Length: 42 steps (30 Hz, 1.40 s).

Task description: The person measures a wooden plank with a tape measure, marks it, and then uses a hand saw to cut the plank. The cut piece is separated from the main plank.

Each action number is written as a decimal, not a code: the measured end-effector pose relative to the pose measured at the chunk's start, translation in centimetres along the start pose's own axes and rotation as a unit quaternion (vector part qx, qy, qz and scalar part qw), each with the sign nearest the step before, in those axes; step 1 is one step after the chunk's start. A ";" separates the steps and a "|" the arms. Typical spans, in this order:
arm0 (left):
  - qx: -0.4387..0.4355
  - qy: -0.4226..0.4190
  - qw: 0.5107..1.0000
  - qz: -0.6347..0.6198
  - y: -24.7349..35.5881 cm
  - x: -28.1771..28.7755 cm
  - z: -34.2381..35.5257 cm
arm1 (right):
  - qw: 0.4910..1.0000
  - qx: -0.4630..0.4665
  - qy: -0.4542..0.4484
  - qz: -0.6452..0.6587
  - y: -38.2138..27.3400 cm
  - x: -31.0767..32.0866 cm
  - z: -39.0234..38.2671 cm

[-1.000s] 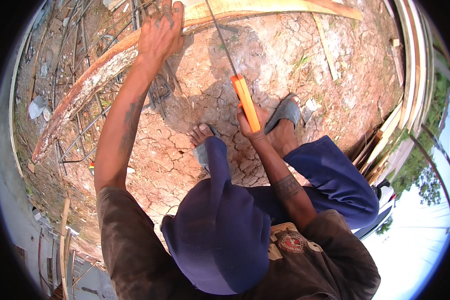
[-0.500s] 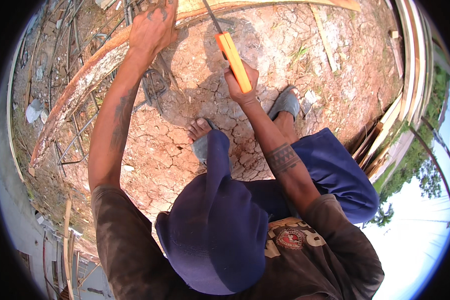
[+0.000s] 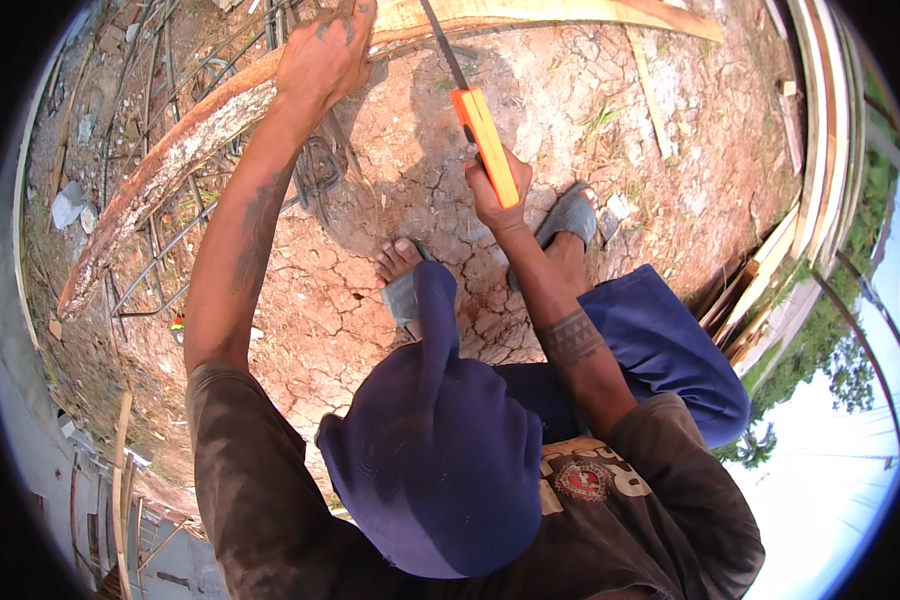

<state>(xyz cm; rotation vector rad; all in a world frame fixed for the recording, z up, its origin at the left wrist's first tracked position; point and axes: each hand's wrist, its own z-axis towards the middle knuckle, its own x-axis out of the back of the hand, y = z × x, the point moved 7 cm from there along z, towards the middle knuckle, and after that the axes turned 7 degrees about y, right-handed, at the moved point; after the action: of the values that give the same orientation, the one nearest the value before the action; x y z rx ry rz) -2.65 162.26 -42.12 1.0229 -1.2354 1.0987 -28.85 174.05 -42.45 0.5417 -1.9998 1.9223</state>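
Observation:
A long wooden board (image 3: 560, 12) with a rough, bark-like edge curves across the top of the head view and down its left side. My left hand (image 3: 325, 55) grips the board near the top, back of the hand up, its fingertips partly hidden. In my right hand (image 3: 500, 188) is a handsaw (image 3: 487, 145), its orange handle enclosed by my fingers. The saw's dark, narrow blade reaches up to the board, right of my left hand. Where the blade meets the wood is at the picture's edge, so the cut cannot be made out.
Bent steel bars (image 3: 155, 265) lie under and beside the board at left. My sandalled feet (image 3: 568, 215) stand on cracked reddish soil (image 3: 340, 290). A thin wood strip (image 3: 650, 95) lies to the right, with stacked planks (image 3: 815, 120) beyond. A small colourful object (image 3: 177, 328) sits by my left forearm.
The saw and my right hand have come a little toward me and to the right. My left hand appears slightly further right, still on the board. The small colourful object has come into sight.

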 end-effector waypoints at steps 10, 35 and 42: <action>-0.033 0.054 0.998 -0.018 -0.2 0.5 -0.5 | 0.999 -0.023 -0.002 0.026 0.7 -1.4 1.9; -0.030 0.081 0.996 -0.038 0.1 1.4 -0.2 | 0.992 -0.122 -0.035 -0.016 -7.9 3.4 1.5; -0.018 0.094 0.995 -0.041 0.0 2.0 -0.9 | 0.998 -0.051 -0.025 -0.025 -10.6 6.8 -3.7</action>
<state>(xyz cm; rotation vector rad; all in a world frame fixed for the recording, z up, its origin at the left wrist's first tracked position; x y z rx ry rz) -2.45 163.24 -40.21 0.9119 -1.0501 1.0799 -29.93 177.12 -29.76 0.6133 -2.0824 1.7825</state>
